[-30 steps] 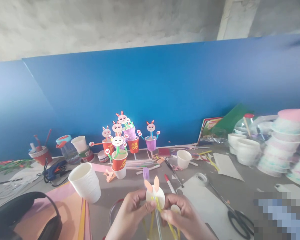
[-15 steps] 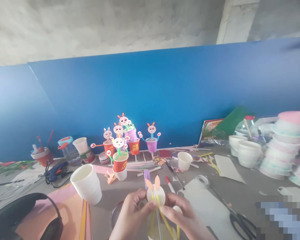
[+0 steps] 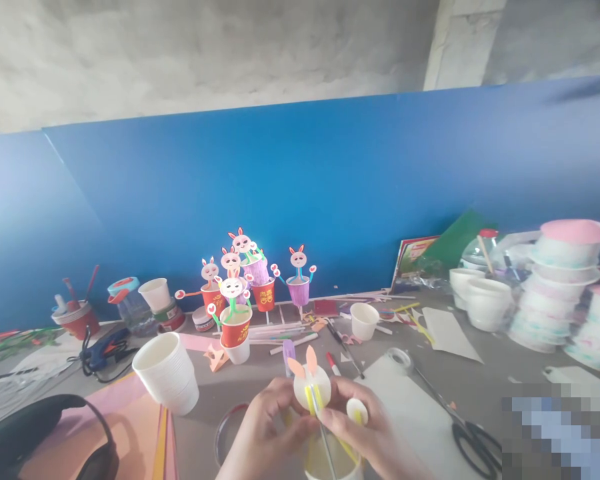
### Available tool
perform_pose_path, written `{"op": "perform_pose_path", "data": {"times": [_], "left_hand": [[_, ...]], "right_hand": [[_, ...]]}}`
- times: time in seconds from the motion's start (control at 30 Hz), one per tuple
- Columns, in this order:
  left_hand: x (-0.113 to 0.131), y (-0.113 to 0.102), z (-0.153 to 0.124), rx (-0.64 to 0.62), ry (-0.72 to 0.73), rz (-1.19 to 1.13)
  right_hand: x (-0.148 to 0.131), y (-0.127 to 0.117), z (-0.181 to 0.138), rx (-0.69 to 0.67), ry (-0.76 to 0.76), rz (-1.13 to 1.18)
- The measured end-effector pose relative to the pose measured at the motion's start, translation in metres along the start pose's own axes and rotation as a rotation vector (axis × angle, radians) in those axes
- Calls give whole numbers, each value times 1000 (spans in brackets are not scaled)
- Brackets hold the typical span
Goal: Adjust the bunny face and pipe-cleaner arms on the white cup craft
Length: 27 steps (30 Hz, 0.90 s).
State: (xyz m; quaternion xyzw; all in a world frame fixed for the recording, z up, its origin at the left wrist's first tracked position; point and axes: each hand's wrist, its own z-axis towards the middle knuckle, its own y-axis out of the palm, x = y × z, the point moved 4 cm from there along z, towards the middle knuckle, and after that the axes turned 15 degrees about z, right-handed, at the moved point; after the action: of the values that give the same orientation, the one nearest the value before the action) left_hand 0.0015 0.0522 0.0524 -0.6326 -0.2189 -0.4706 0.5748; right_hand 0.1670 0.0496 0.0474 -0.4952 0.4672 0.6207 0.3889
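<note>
Both my hands meet at the bottom centre over a small white paper rabbit head (image 3: 311, 383) with two orange ears. My left hand (image 3: 265, 433) pinches its left edge. My right hand (image 3: 367, 437) grips its right side together with yellow strips (image 3: 311, 399) and a thin stick that run down from it. A small white disc (image 3: 356, 411) rests against my right fingers. Under the hands a white cup (image 3: 330, 470) shows its rim. Several finished rabbit figures in red and purple cups (image 3: 237, 293) stand at the back by the blue wall.
A stack of white cups (image 3: 166, 373) stands to the left, by pink and orange paper sheets (image 3: 140, 427) and black headphones (image 3: 40, 440). Scissors (image 3: 473, 443) and a tape roll (image 3: 399, 358) lie to the right. Stacked bowls (image 3: 560, 287) fill the far right; a glue gun (image 3: 105, 343) lies left.
The rabbit head has stayed between my hands while my fingers shifted on the yellow strips. A white cup rim has come into view beneath them, and the view dipped slightly.
</note>
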Motion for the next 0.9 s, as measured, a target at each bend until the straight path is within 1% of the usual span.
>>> {"op": "perform_pose_path", "data": {"times": [0.1, 0.2, 0.33, 0.4, 0.6, 0.73, 0.9], "left_hand": [[-5, 4, 1, 36, 43, 28], [-3, 6, 1, 23, 64, 62], [5, 3, -1, 17, -16, 68], [9, 2, -3, 9, -46, 30], [13, 0, -4, -34, -61, -105], [13, -2, -5, -30, -102, -176], [13, -2, -5, -65, -126, -254]], "right_hand": [[0, 0, 2, -9, -5, 16], [0, 1, 4, -63, -33, 34], [3, -1, 4, -60, -28, 35], [3, -2, 3, -55, -42, -2], [4, -5, 2, -44, -52, -83], [5, -4, 2, -55, -40, -87], [5, -3, 2, -71, -26, -75]]}}
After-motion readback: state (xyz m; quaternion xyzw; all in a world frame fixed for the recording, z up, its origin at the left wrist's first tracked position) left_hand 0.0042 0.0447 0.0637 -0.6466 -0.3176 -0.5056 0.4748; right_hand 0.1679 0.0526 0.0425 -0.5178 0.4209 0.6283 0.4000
